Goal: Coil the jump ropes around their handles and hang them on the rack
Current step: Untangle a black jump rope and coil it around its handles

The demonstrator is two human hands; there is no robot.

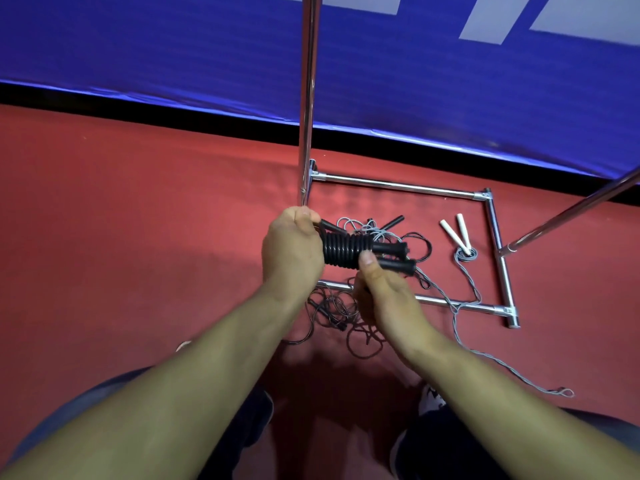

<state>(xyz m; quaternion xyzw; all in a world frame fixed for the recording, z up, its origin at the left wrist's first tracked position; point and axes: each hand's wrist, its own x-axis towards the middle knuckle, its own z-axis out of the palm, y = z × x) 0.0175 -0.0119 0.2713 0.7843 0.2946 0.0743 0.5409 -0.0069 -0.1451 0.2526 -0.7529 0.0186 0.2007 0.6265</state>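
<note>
Head view: both bare forearms reach forward over the red floor (138, 209). The left hand (292, 247) is curled round the left end of a black jump rope bundle (346, 251), fingers wrapped out of sight behind it, thumb side up. The right hand (384, 292) grips the same bundle from below, thumb pressed on the last coil turns where the two black handles (394, 256) stick out to the right, side by side. The rope is wound in tight turns round the handles, held in the air above the rack's base. The chrome rack (398, 185) has its base frame flat on the floor with one upright pole (308, 98) rising just behind the left hand and a second slanted tube (571, 216) at the right edge. Inside the frame, under and behind the bundle, lies a tangle of loose ropes (367, 230) with another black handle (393, 222) poking up-right. A white-handled rope (457, 233) lies near the frame's right bar, its grey cord (485, 355) trailing over the front bar toward the lower right. More thin black cord (332, 310) is heaped on the floor in front of the frame, partly hidden by the wrists. A blue banner (173, 57) with pale shapes runs along the back. Dark shoes (429, 441) show at bottom.
</note>
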